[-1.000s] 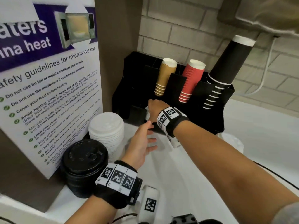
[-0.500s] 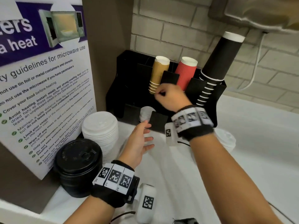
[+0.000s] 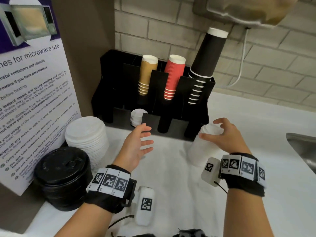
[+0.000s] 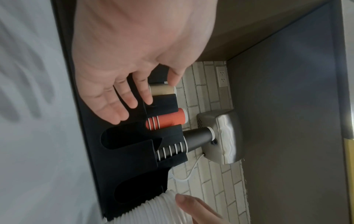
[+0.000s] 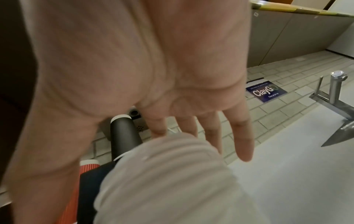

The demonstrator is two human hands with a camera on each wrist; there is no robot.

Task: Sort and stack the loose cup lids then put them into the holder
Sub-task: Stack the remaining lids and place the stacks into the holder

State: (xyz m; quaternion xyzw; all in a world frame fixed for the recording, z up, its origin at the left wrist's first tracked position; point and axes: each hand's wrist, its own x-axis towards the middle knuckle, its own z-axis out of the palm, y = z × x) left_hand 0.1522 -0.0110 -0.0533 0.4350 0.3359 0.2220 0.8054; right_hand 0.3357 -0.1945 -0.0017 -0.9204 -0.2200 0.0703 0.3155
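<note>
R hand (image 3: 225, 137) spread wide, fingers over top of tall white lid stack (image 3: 203, 147), grip unclear. L hand (image 3: 136, 147) open, holding nothing, black holder (image 3: 171, 129) just ahead.

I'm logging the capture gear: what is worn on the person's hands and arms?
Both forearms are bare. Each wrist carries a black strap ringed with white tiles bearing black square codes, plus a white coded block with a thin black cable. The hands wear nothing.

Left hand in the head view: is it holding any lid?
No, the left hand hovers open and empty before the black plastic cup holder.
</note>
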